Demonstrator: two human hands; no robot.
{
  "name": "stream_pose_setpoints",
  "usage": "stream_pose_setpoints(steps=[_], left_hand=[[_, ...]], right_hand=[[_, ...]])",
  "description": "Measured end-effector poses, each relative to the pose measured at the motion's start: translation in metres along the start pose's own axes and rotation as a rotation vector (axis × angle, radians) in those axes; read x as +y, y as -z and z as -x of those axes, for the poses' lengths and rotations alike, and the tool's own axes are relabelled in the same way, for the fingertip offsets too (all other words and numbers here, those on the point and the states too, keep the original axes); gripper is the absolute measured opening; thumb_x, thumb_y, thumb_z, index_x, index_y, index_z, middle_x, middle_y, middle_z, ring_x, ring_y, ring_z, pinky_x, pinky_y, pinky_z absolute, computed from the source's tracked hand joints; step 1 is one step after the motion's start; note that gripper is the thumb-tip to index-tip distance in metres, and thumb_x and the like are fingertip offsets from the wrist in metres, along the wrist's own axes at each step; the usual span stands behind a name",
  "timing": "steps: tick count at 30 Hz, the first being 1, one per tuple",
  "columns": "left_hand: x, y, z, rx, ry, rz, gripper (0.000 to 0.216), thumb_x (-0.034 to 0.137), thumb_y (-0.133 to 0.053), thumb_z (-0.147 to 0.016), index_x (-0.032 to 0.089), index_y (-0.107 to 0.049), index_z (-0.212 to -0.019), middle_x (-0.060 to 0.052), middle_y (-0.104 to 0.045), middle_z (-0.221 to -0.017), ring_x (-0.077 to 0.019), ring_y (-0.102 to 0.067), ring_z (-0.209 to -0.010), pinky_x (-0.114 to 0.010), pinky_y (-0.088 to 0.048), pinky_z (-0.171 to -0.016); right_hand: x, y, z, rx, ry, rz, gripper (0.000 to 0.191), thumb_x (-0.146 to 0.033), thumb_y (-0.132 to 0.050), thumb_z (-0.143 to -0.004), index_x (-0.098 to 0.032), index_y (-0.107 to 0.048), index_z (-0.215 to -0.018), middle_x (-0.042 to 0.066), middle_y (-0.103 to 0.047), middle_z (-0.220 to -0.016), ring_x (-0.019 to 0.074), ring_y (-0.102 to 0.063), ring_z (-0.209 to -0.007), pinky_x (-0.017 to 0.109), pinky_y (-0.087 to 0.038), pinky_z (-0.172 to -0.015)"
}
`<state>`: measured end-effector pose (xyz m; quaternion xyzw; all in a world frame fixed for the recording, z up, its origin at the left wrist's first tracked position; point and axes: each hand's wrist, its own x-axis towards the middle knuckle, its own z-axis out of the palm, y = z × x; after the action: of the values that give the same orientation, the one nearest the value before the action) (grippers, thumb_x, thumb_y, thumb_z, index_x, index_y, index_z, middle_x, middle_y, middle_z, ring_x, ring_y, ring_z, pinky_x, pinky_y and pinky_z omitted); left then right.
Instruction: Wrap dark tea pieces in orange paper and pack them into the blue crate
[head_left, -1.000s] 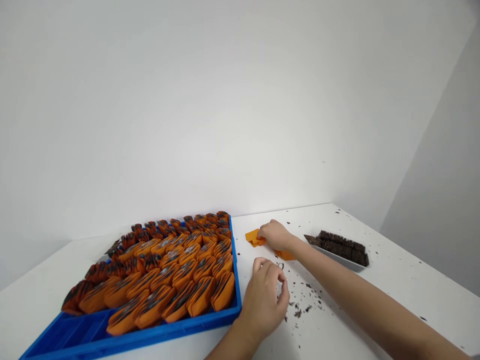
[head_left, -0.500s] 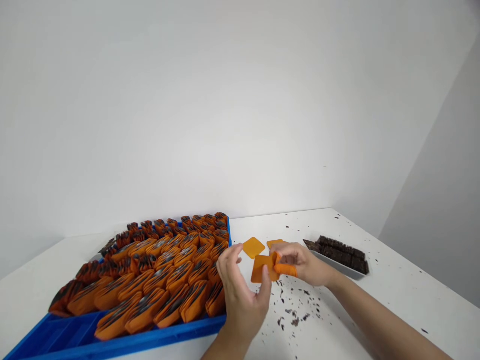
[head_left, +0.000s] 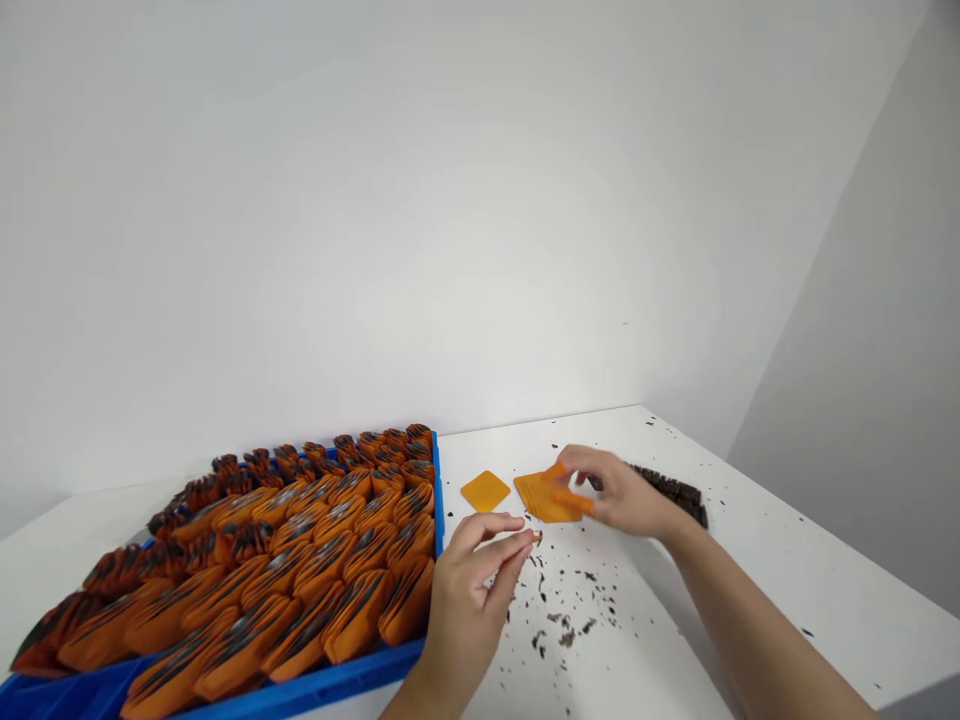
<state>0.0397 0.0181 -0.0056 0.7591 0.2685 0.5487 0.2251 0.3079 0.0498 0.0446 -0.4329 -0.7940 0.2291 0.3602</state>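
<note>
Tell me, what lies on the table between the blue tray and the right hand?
Between the blue tray and the right hand, the head view shows one orange square lying flat.

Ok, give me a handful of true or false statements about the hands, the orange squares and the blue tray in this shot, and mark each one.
1. The right hand holds orange squares above the table. True.
2. The left hand grips an orange square. False: it holds nothing, its fingers loosely curled beside the blue tray.
3. A single orange square lies flat on the white table, apart from both hands. True.
4. The blue tray stands to the right of the hands. False: it is on the left, packed with orange folded packets.
5. Dark crumbs are scattered on the table near the hands. True.
</note>
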Motion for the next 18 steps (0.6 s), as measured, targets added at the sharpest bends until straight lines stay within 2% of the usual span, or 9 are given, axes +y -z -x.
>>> stream_pose_setpoints(steps=[2,4,7,9,12,14,18], left_hand=[[-0.004,-0.001,0.001,-0.001,0.000,0.011,0.019,0.021,-0.072,-0.102,0.031,-0.087,-0.108,-0.006,-0.079,-0.115,-0.0243,-0.077,-0.110,-0.041,-0.066,-0.099],[-0.008,-0.004,0.003,-0.001,-0.007,0.027,0.013,0.023,-0.077,-0.098,0.030,-0.087,-0.100,-0.005,-0.081,-0.106,-0.0259,-0.078,-0.111,-0.044,-0.065,-0.102],[-0.010,-0.006,0.005,-0.007,0.076,0.057,0.008,0.027,-0.080,-0.096,0.027,-0.085,-0.089,-0.005,-0.082,-0.101,-0.0278,-0.079,-0.113,-0.043,-0.067,-0.098],[-0.010,-0.006,0.005,-0.008,0.149,0.069,0.018,0.029,-0.080,-0.095,0.024,-0.078,-0.078,-0.007,-0.083,-0.107,-0.0284,-0.080,-0.112,-0.042,-0.068,-0.095],[-0.007,-0.005,0.006,-0.014,0.208,0.058,0.031,0.028,-0.078,-0.096,0.021,-0.066,-0.068,-0.008,-0.083,-0.116,-0.0283,-0.080,-0.109,-0.042,-0.066,-0.092],[-0.006,-0.004,0.005,-0.061,0.244,0.059,0.028,0.028,-0.075,-0.097,0.021,-0.066,-0.071,-0.007,-0.084,-0.116,-0.0274,-0.080,-0.106,-0.040,-0.065,-0.089],[-0.005,-0.005,0.005,-0.131,0.304,0.063,0.012,0.029,-0.070,-0.099,0.024,-0.079,-0.093,-0.006,-0.085,-0.104,-0.0249,-0.080,-0.095,-0.035,-0.063,-0.079]], right_hand=[[0.010,0.018,0.005,0.117,-0.100,0.208,0.032,-0.055,-0.070,-0.098,-0.027,-0.079,-0.110,0.008,-0.072,-0.108,0.0234,-0.066,-0.091,0.039,-0.057,-0.077],[0.019,0.030,0.011,0.149,-0.199,0.414,0.034,-0.057,-0.073,-0.094,-0.028,-0.080,-0.110,0.008,-0.072,-0.108,0.0238,-0.066,-0.088,0.038,-0.054,-0.072],[0.029,0.035,0.016,0.097,-0.285,0.611,0.038,-0.058,-0.080,-0.085,-0.029,-0.081,-0.111,0.007,-0.072,-0.109,0.0245,-0.068,-0.088,0.037,-0.052,-0.071],[0.033,0.033,0.016,0.049,-0.325,0.680,0.040,-0.057,-0.083,-0.081,-0.030,-0.081,-0.110,0.007,-0.073,-0.109,0.0255,-0.069,-0.089,0.036,-0.050,-0.069],[0.038,0.028,0.013,0.016,-0.378,0.722,0.027,-0.048,-0.081,-0.082,-0.028,-0.080,-0.100,0.007,-0.074,-0.107,0.0251,-0.070,-0.086,0.033,-0.045,-0.064],[0.040,0.027,0.012,0.024,-0.398,0.708,0.017,-0.041,-0.078,-0.085,-0.026,-0.078,-0.092,0.006,-0.076,-0.104,0.0234,-0.070,-0.084,0.032,-0.043,-0.062],[0.041,0.027,0.014,0.050,-0.386,0.692,0.010,-0.033,-0.070,-0.090,-0.026,-0.077,-0.087,0.004,-0.077,-0.103,0.0204,-0.069,-0.079,0.031,-0.041,-0.061]])
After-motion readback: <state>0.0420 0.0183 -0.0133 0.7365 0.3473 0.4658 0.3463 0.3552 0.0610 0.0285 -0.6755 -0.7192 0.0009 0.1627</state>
